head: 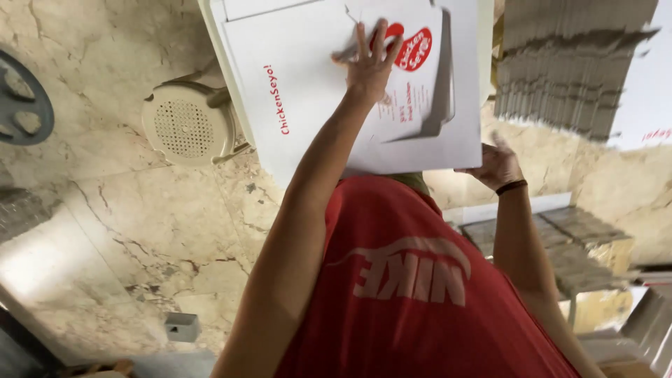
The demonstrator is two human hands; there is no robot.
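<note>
**Over the marble floor: flat white cartons in hand**

Against the stack's near edge, the left hand [371, 59] presses open fingers on a flat white carton [413, 91]; the right hand [498, 166] pinches its corner. Loose sheets could slide off.

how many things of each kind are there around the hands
white flat boxes: 2
beige plastic stool: 1
stacks of flat cardboard: 2
small grey box on the floor: 1
total: 6
</note>
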